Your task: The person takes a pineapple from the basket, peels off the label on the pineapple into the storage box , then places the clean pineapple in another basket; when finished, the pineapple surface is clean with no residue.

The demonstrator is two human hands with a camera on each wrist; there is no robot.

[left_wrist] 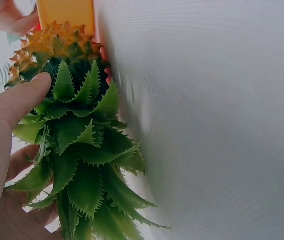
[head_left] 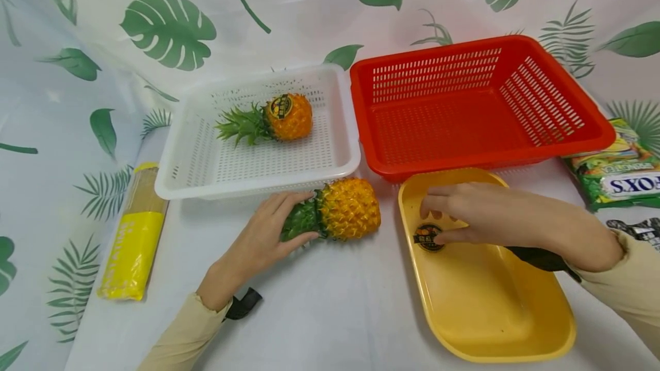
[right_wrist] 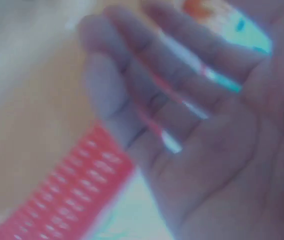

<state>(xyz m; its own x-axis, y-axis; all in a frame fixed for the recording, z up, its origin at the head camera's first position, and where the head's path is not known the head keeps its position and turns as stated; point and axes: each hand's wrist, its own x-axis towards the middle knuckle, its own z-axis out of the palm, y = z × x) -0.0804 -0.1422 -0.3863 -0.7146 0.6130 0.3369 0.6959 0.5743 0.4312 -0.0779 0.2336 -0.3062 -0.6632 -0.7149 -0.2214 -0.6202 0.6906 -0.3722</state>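
My left hand (head_left: 270,225) grips a pineapple (head_left: 350,209) by its leafy crown, just in front of the white basket. In the left wrist view the thumb lies where the crown (left_wrist: 84,165) meets the orange body, with fingers behind the leaves. My right hand (head_left: 464,213) is over the yellow basin (head_left: 479,296), its fingers loosely bent and apart from the thumb. The thumb tip overlaps a round black label (head_left: 428,237) at the basin's left side in the head view. The blurred right wrist view shows the bent fingers (right_wrist: 182,65) with nothing between them.
Another pineapple (head_left: 290,117), bearing a black label, lies in the white basket (head_left: 258,179). A red basket (head_left: 443,125) stands beside it, behind the basin. A yellow pasta packet (head_left: 135,239) lies at left, and a green FOX'S packet (head_left: 619,176) at right.
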